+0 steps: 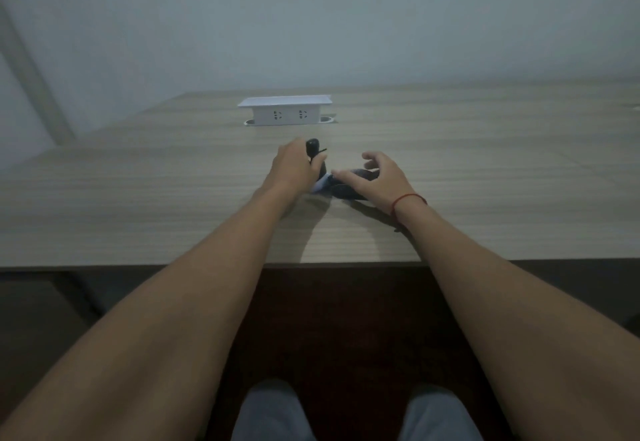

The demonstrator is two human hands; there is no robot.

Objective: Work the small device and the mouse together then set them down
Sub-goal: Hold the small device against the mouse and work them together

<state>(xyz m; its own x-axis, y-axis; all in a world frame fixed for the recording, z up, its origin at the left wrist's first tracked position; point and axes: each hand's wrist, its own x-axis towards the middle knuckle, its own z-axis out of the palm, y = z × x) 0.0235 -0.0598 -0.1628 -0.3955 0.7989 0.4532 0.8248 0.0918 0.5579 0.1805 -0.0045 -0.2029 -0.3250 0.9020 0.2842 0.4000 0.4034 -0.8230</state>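
My left hand (291, 168) is closed around a small black device (312, 146) with a rounded top that sticks up above my fingers near the middle of the wooden table (138, 198). Just to its right, my right hand (375, 177) hovers with fingers spread over a dark mouse (349, 191) lying on the table. Whether the fingers touch the mouse is unclear. A pale bluish piece (321, 184) shows between the two hands, beside the mouse. A red string circles my right wrist.
A white pop-up socket box (284, 110) stands raised from the table at the far middle. The table's front edge (346, 262) runs across below my forearms. My knees show under it, and a plain wall is behind.
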